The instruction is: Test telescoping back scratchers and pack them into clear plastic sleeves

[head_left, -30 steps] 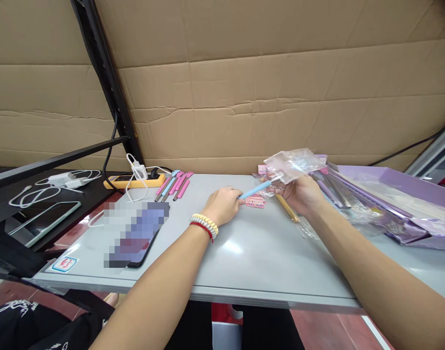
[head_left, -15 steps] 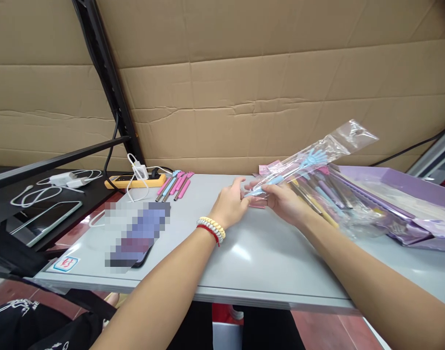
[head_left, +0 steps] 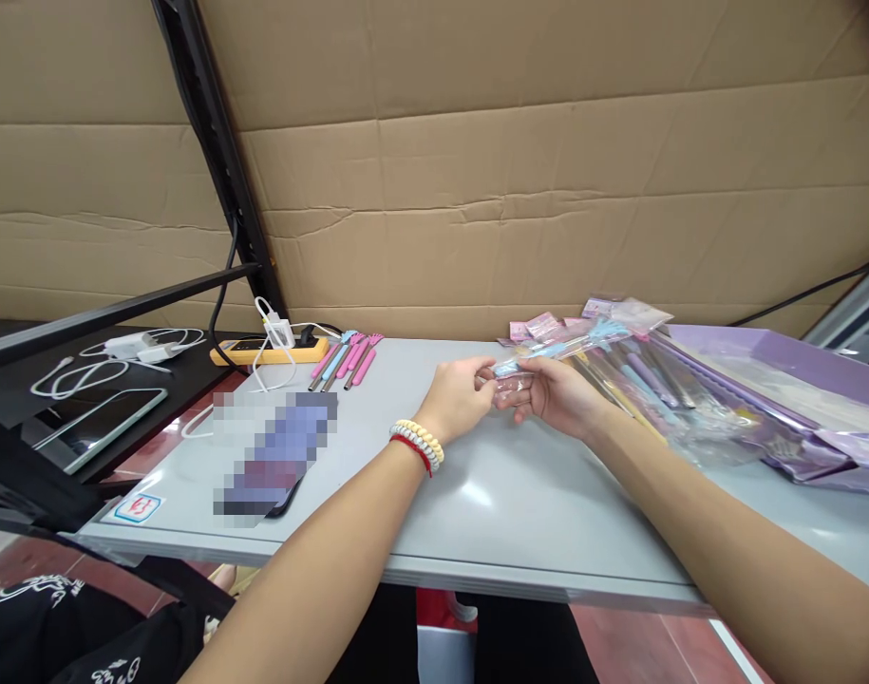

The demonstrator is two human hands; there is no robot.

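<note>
- Both hands are meeting over the tabletop (head_left: 477, 494); the left hand (head_left: 457, 397) and right hand (head_left: 558, 394) are pinching the near end of a clear sleeve (head_left: 548, 351) holding a blue pen (head_left: 583, 337) with a hand-shaped top.
- Left fingers (head_left: 481, 372) are pressed together on the sleeve's open end; right fingers (head_left: 509, 391) are curled under it, thumb on top.
- The sleeve is running up and away from the fingertips, its far end resting over the pile of bagged pens (head_left: 648, 380) just beyond the right fingers.
- Doing it well, as a judgement: keeping the film taut between both pinches, the pen straight inside, folding close to the pen's end.
- Hard to tell: whether a flap is being folded or sealed; the film is glaring and the fingertips are covering the end.
- The small pink cards (head_left: 540, 326) beyond the fingers are too small to read.
- The phone (head_left: 273, 456), left of the fingers, is blurred out.
</note>
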